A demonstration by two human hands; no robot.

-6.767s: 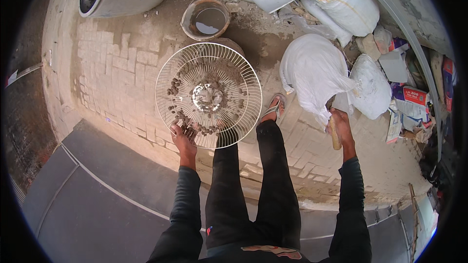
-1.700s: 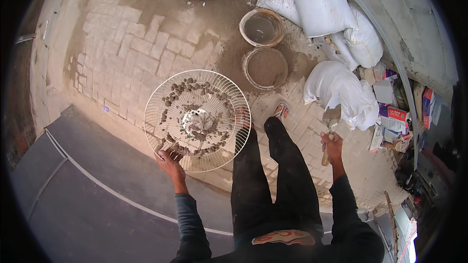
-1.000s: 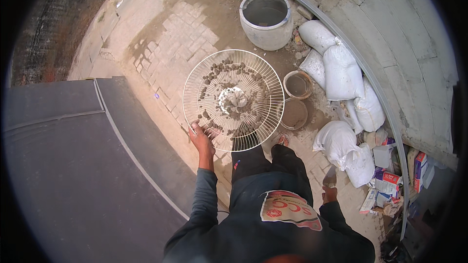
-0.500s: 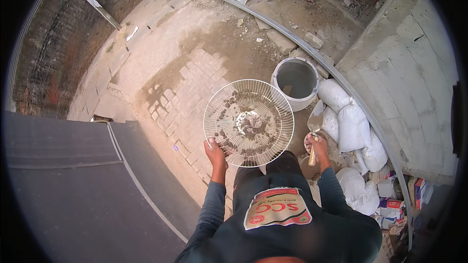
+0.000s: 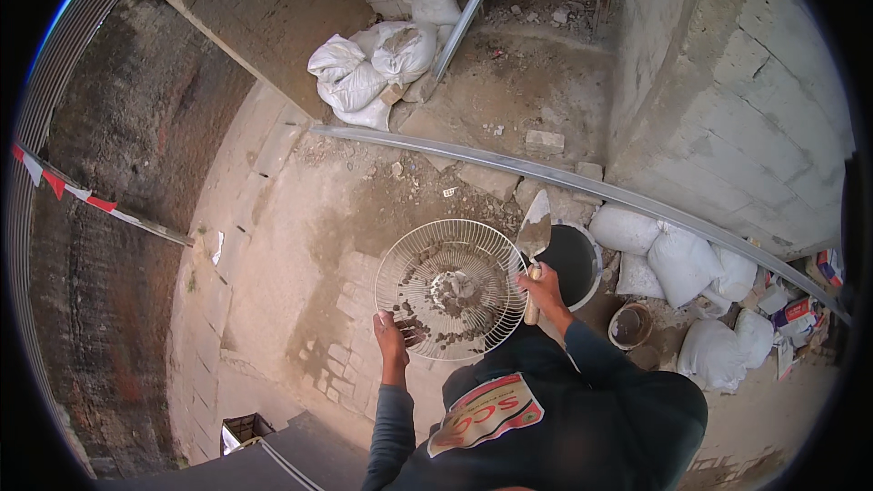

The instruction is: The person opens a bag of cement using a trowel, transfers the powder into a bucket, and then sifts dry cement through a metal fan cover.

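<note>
My left hand (image 5: 391,342) is closed on the near-left rim of a round white wire fan guard (image 5: 400,259), held out in front of my body. Dark lumps and grit lie across its wires, with a pale clump at the centre. In my right hand (image 5: 546,291) is a pointed trowel (image 5: 535,228), gripped by its wooden handle, blade up and smeared grey. This hand is beside the guard's right rim; whether it touches the rim I cannot tell. Just beyond it a large white bucket (image 5: 596,284) with dark contents is partly covered by my hand and arm.
A smaller bucket (image 5: 629,325) stands on the ground to the right. White sacks (image 5: 682,264) lie along a metal channel (image 5: 509,165) that crosses the ground ahead. More sacks (image 5: 368,77) are piled farther off. A block wall (image 5: 727,118) rises at right.
The view has swung to the right and up toward the far ground. My right hand has brought the trowel from beside the small bucket to the guard's right rim. The left hand keeps its hold.
</note>
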